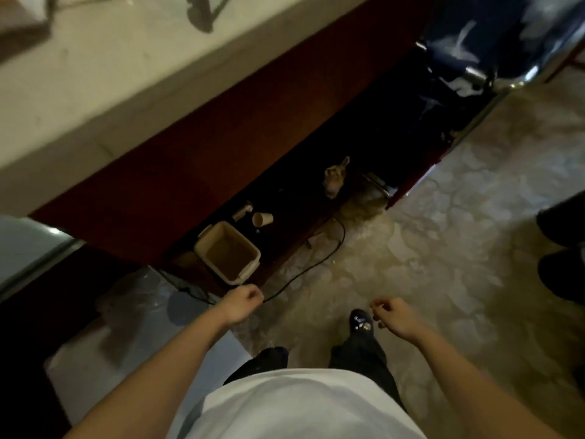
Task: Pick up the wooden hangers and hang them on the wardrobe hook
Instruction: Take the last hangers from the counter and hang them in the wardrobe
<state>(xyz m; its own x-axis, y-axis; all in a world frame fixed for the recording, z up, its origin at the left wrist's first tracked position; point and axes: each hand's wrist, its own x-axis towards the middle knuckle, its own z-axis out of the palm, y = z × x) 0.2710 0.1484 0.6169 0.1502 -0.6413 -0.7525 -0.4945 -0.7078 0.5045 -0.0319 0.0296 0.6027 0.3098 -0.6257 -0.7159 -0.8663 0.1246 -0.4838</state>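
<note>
Looks straight down over a white shirt (285, 403) and dark trousers (357, 353), with one dark shoe (361, 321) set forward on the mottled stone floor (459, 248). Holds both bare forearms out ahead. Carries the left hand (245, 301) with fingers loosely curled toward the palm, gripping nothing, close above the near end of a black cable (311, 267). Carries the right hand (392, 313) the same way, fingers loosely curled with the tips near the thumb, pinching nothing, just beside the shoe in this view. Cannot tell finer finger detail through the blur.

Has a grey-white flat surface (142, 327) at lower left. Has two dark shoe-like shapes (562, 223) at the right edge.

Farther on, under a dark red panel (190, 153): an open cream box (228, 251) on the floor, a paper cup (262, 219) on its side just behind it, a small white piece (243, 211) beside the cup, then a pale eared figure (335, 177), too blurred to name.

Farthest off, above the panel: a pale top (95, 74) bearing smeared dark shapes (202, 14), and a shiny blue thing (474, 42) at upper right. Cannot tell where the wooden hangers are, nor whether those dark shapes belong to them.
</note>
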